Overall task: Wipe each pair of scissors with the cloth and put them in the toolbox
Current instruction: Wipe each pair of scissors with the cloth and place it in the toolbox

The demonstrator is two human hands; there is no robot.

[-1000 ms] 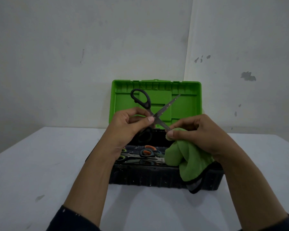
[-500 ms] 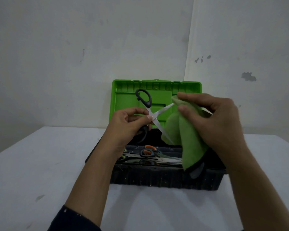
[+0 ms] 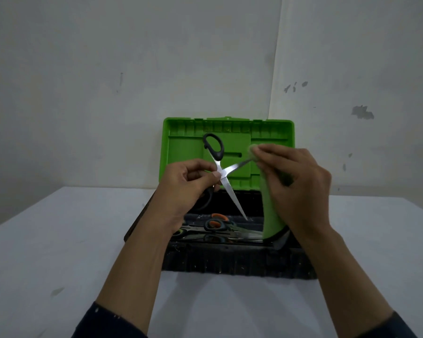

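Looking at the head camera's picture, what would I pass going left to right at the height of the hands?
left hand → black-handled scissors, blades open → right hand, gripping the green cloth

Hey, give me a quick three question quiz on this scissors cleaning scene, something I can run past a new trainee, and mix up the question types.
1. True or false: the left hand holds the black-handled scissors with their blades spread apart.
2. What does the right hand grip? A: the green cloth. B: a screwdriver. C: nothing.
3. Fill the gap: orange-handled scissors already lie inside the open ____.
Key: 1 true. 2 A. 3 toolbox.
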